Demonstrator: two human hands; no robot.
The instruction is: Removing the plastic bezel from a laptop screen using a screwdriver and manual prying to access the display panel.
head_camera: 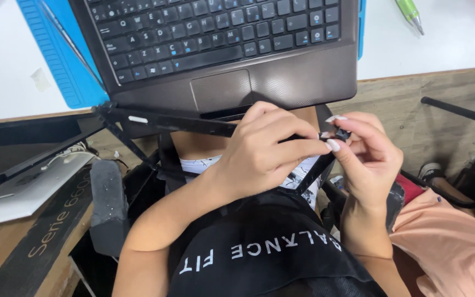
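Observation:
A dark laptop point(281, 82) lies on the white table, its front edge hanging over toward me. Below it I hold a thin black plastic frame point(166, 122) that runs left to right across my lap. My left hand point(259, 154) grips the frame's right part with curled fingers. My right hand point(366, 159) pinches the frame's right corner point(341, 134) between thumb and fingertips. The two hands almost touch at that corner.
A blue mat point(56, 60) lies under the laptop on the white table point(452, 38), and a green pen point(410, 14) rests at the top right. A cardboard box point(23, 242) and a grey armrest point(107, 203) stand at the left. Another person's peach sleeve point(457, 242) is at the right.

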